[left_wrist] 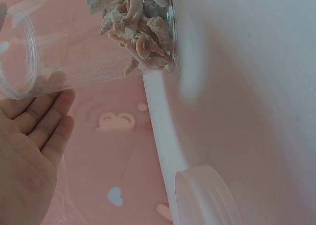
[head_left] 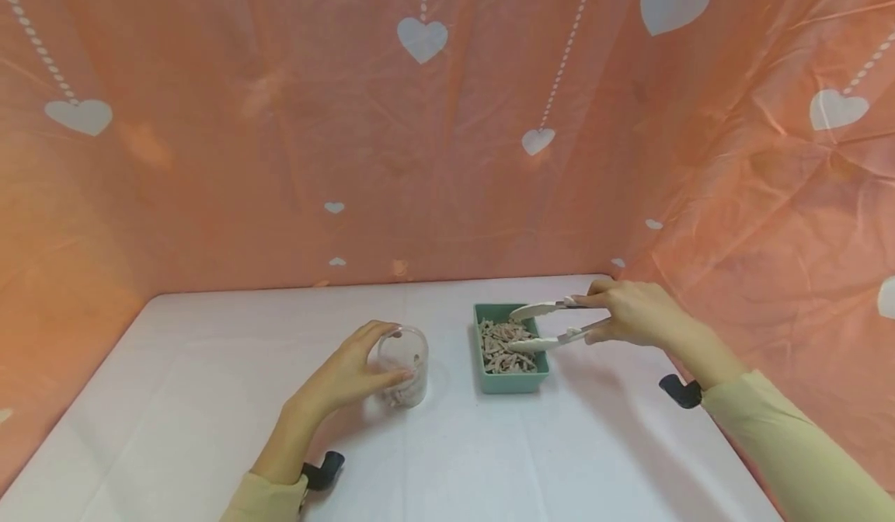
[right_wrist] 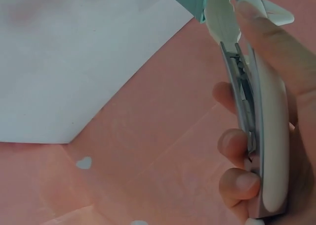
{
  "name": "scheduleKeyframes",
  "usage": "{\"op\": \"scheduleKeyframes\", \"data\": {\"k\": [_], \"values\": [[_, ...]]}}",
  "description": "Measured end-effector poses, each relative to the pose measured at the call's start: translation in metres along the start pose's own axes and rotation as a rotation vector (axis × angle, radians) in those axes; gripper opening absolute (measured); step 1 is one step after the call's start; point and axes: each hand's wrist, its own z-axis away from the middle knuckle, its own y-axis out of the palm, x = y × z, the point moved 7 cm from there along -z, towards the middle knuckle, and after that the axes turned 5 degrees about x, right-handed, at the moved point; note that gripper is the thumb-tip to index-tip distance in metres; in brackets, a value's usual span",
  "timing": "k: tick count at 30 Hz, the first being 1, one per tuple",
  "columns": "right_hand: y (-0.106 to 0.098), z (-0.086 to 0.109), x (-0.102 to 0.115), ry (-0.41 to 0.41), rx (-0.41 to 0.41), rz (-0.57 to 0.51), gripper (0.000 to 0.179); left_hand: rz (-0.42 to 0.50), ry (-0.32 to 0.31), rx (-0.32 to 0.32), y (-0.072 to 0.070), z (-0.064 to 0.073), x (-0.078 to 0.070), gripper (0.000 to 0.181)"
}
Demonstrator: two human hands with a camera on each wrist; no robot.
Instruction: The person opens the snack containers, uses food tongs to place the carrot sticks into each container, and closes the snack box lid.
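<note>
My left hand (head_left: 346, 373) holds a clear plastic jar (head_left: 417, 388) near its rim, thumb on one side and fingers on the other. Pale brown, powdery strips (left_wrist: 140, 32) fill the bottom of the jar, as the left wrist view shows. Over to the right, my right hand (head_left: 639, 314) grips white-tipped tongs (head_left: 541, 343) by the handles. The tongs' arms are spread apart above a green rectangular container (head_left: 513, 384) full of similar strips (head_left: 499, 351). Whether the tips pinch any strip cannot be made out.
A round pinkish translucent lid (left_wrist: 202, 198) lies beside the jar in the left wrist view. White cloth covers the table (head_left: 447, 460). An orange curtain (head_left: 482, 196) with white hearts hangs behind and along the sides.
</note>
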Motion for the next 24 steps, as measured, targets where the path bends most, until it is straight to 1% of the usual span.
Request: {"op": "scheduleKeyframes", "data": {"k": [3, 7, 12, 16, 21, 24], "values": [[-0.001, -0.005, 0.005, -0.006, -0.001, 0.030, 0.064, 0.001, 0.001, -0.002, 0.000, 0.000, 0.000, 0.072], [0.001, -0.011, 0.010, -0.001, 0.022, 0.051, 0.061, 0.003, -0.004, -0.001, 0.000, 0.000, 0.000, 0.073], [0.003, -0.015, 0.014, -0.007, 0.022, 0.043, 0.058, 0.003, -0.005, 0.003, 0.001, 0.000, -0.001, 0.074], [0.004, -0.018, 0.016, -0.010, 0.037, 0.042, 0.054, 0.004, -0.002, 0.002, 0.000, 0.000, -0.002, 0.074], [0.006, -0.021, 0.019, -0.026, 0.051, 0.064, 0.050, 0.008, -0.009, 0.003, 0.000, 0.000, -0.001, 0.075], [0.008, -0.020, 0.020, -0.033, 0.053, 0.056, 0.047, 0.007, -0.016, 0.004, 0.001, 0.000, 0.000, 0.075]]}}
